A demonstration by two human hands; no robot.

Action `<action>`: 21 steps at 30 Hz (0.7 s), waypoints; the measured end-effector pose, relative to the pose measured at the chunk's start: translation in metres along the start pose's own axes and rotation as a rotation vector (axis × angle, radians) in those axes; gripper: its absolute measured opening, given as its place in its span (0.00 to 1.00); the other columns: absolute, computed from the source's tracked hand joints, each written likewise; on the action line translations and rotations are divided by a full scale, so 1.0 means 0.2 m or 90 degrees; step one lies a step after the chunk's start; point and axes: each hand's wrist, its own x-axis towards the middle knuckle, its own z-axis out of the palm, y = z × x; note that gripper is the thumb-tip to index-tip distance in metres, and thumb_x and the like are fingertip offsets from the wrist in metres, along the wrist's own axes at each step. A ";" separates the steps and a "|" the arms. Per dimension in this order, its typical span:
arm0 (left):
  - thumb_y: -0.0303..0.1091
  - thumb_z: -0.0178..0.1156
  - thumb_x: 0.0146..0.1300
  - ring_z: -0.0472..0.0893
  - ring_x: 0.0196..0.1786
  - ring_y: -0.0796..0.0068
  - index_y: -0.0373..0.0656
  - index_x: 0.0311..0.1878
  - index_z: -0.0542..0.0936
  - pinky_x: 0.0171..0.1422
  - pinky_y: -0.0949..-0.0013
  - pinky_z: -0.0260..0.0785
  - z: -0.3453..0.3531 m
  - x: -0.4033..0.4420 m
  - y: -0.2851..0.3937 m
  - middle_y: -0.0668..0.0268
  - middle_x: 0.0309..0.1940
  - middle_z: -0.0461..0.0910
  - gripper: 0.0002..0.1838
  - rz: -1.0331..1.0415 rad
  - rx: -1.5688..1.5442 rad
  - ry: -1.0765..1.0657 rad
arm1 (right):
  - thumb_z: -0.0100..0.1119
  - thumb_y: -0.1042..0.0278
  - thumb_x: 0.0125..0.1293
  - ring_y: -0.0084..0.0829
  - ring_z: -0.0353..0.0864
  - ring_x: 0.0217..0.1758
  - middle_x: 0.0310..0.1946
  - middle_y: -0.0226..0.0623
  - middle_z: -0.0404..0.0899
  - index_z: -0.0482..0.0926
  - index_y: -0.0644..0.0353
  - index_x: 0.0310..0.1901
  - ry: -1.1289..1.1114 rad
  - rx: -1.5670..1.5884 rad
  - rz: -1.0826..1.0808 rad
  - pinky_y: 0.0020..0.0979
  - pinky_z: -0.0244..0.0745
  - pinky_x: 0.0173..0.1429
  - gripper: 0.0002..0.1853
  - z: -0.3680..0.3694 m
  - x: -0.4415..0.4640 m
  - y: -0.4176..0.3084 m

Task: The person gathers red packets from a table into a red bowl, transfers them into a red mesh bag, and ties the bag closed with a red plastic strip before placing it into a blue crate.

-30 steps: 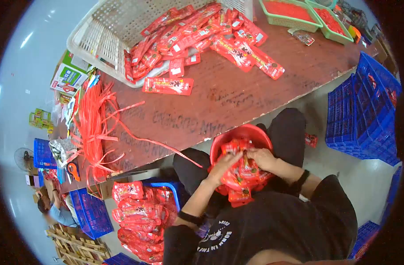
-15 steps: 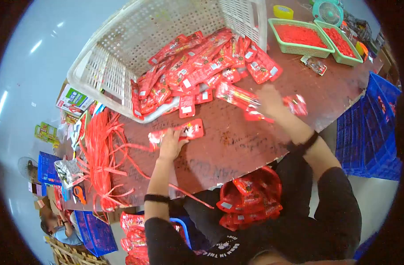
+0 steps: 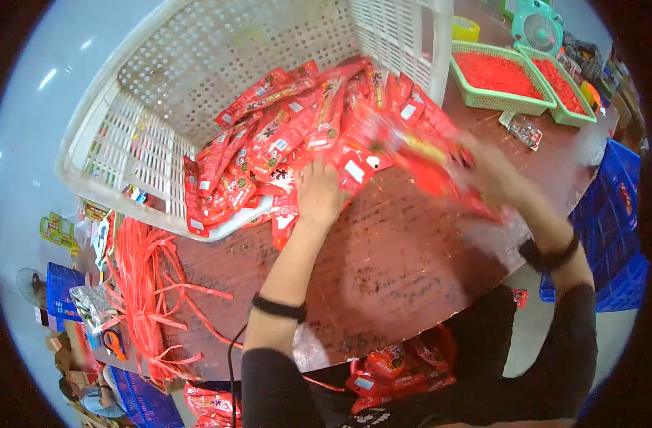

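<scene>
A white perforated basket [image 3: 90, 185] lies tipped toward me with a pile of red packets [image 3: 276, 143] spilling from its open side. My left hand [image 3: 320, 191] rests on packets at the front of the pile; its fingertips are partly lost among them. Farther right, my right hand [image 3: 490, 171] grips several red packets [image 3: 429, 160], blurred by motion, beside the pile and above the table. Below the table edge, a red bucket [image 3: 444, 346] holds more red packets [image 3: 397, 371].
Red ribbons [image 3: 144, 285] and orange scissors [image 3: 114, 344] lie on the left of the table [image 3: 383, 271]. Two green trays [image 3: 508, 105] of red pieces and a small fan [image 3: 540, 32] stand back right. Blue crates [image 3: 611, 228] are at right. Another person [image 3: 98, 403] is far left.
Both hands have moved from the bucket up to the table and on to the pile. The loose packets at the table's front were gathered up, and the view has shifted toward the basket.
</scene>
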 end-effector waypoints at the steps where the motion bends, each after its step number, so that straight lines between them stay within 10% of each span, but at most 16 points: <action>1: 0.44 0.68 0.42 0.62 0.61 0.51 0.35 0.51 0.66 0.64 0.46 0.49 -0.02 -0.08 -0.01 0.46 0.58 0.62 0.35 -0.013 -0.042 -0.011 | 0.58 0.63 0.56 0.45 0.77 0.39 0.37 0.48 0.76 0.64 0.56 0.54 -0.081 0.082 0.076 0.38 0.71 0.41 0.24 -0.05 0.19 -0.14; 3: 0.38 0.70 0.41 0.70 0.53 0.51 0.35 0.50 0.67 0.58 0.51 0.58 -0.10 -0.21 0.00 0.49 0.50 0.71 0.34 -0.071 -0.096 -0.063 | 0.61 0.69 0.50 0.45 0.75 0.45 0.41 0.51 0.74 0.62 0.56 0.57 0.009 0.034 -0.282 0.39 0.69 0.47 0.31 0.16 0.62 -0.04; 7: 0.31 0.69 0.41 0.78 0.39 0.53 0.34 0.47 0.70 0.47 0.57 0.68 -0.18 -0.46 -0.05 0.50 0.37 0.78 0.28 -0.185 -0.257 -0.107 | 0.66 0.69 0.44 0.42 0.72 0.53 0.47 0.45 0.72 0.68 0.57 0.51 -0.267 -0.204 -0.305 0.42 0.68 0.52 0.29 0.65 1.27 -0.06; 10: 0.29 0.69 0.42 0.80 0.37 0.63 0.33 0.44 0.71 0.45 0.62 0.70 -0.19 -0.61 -0.13 0.54 0.34 0.78 0.25 -0.144 -0.342 -0.125 | 0.69 0.62 0.40 0.39 0.69 0.56 0.49 0.37 0.71 0.68 0.47 0.56 -0.162 -0.365 -0.507 0.55 0.60 0.57 0.36 0.75 1.28 -0.13; 15: 0.26 0.68 0.42 0.77 0.36 0.77 0.36 0.42 0.73 0.44 0.71 0.71 -0.33 -0.78 -0.16 0.66 0.33 0.78 0.21 -0.303 -0.706 -0.022 | 0.61 0.57 0.50 0.42 0.72 0.52 0.45 0.40 0.74 0.71 0.51 0.50 -0.296 -0.520 -0.503 0.50 0.63 0.55 0.24 0.55 0.94 -0.28; 17: 0.25 0.68 0.43 0.77 0.36 0.76 0.38 0.46 0.71 0.46 0.69 0.71 -0.37 -0.88 -0.11 0.67 0.34 0.77 0.24 -0.277 -1.037 0.205 | 0.60 0.56 0.50 0.45 0.72 0.47 0.41 0.47 0.72 0.72 0.59 0.46 -0.328 -0.376 -0.237 0.42 0.65 0.52 0.22 0.46 0.76 -0.35; 21: 0.22 0.67 0.43 0.77 0.39 0.72 0.40 0.55 0.65 0.46 0.68 0.72 -0.47 -1.14 0.13 0.63 0.37 0.76 0.33 -0.152 -1.253 0.339 | 0.61 0.57 0.51 0.41 0.75 0.35 0.33 0.44 0.72 0.70 0.64 0.38 0.077 0.117 -0.191 0.40 0.69 0.41 0.20 0.25 0.24 -0.42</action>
